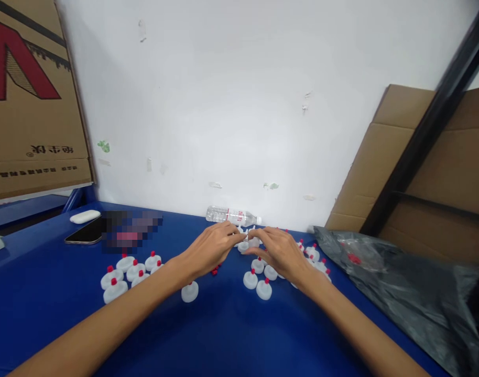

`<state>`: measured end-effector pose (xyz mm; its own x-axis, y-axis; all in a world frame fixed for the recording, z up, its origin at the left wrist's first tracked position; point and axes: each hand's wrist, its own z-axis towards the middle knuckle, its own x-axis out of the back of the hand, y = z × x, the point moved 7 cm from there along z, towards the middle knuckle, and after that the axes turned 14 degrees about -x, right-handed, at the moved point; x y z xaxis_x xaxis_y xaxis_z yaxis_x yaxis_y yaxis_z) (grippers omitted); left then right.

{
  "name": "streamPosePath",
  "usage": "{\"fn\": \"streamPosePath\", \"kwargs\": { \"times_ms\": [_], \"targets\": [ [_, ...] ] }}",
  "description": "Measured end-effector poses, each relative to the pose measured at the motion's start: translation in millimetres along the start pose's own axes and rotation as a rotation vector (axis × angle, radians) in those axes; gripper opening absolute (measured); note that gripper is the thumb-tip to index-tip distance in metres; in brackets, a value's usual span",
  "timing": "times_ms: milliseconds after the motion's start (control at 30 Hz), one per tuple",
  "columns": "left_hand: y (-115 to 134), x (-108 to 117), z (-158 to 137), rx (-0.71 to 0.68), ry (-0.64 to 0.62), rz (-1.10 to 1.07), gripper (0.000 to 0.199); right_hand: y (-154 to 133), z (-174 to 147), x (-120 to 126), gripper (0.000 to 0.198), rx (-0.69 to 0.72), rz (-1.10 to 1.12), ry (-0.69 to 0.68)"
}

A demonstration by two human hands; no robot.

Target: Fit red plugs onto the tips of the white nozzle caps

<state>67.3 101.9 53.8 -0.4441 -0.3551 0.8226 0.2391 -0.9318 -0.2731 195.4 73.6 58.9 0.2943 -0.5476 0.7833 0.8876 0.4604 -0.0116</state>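
Observation:
Several round white plastic caps without red tips (243, 246) stand in a small cluster between my hands, near the wall. My left hand (211, 247) reaches to their left side, its fingers drawn together; anything small in them is hidden. On the right, my right hand (278, 252) arches over the cluster with thumb and forefinger apart. A white cap (254, 242) shows in that gap, and I cannot tell if the fingers touch it. Red-tipped white caps (264, 289) stand under and around my right hand. Small red pieces (215, 270) lie beside my left wrist.
More red-tipped caps (115, 291) stand grouped at left, and a single cap (189, 292) sits by my left forearm. A clear bottle (233, 215) lies along the wall. A phone (84, 232) and white case (85, 217) lie far left; a grey plastic bag (404, 293) covers the right edge.

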Motion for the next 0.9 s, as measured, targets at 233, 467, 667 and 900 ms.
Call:
{"fn": "streamPosePath", "kwargs": {
  "times_ms": [233, 467, 667, 900],
  "targets": [
    [-2, 4, -1, 0.005, 0.078, -0.008, 0.033, 7, 1, -1, 0.021, -0.047, 0.031, 0.008],
    [1, 2, 2, 0.037, 0.046, -0.006, 0.028, 0, -1, -5, 0.022, 0.021, 0.056, -0.009],
    [0, -2, 2, 0.132, -0.011, -0.064, 0.022, -4, -3, -4, 0.018, 0.031, 0.010, 0.061],
    [5, 6, 5, 0.188, -0.001, -0.142, 0.021, -15, -2, 1, 0.013, 0.089, 0.009, 0.066]
  ]
}}
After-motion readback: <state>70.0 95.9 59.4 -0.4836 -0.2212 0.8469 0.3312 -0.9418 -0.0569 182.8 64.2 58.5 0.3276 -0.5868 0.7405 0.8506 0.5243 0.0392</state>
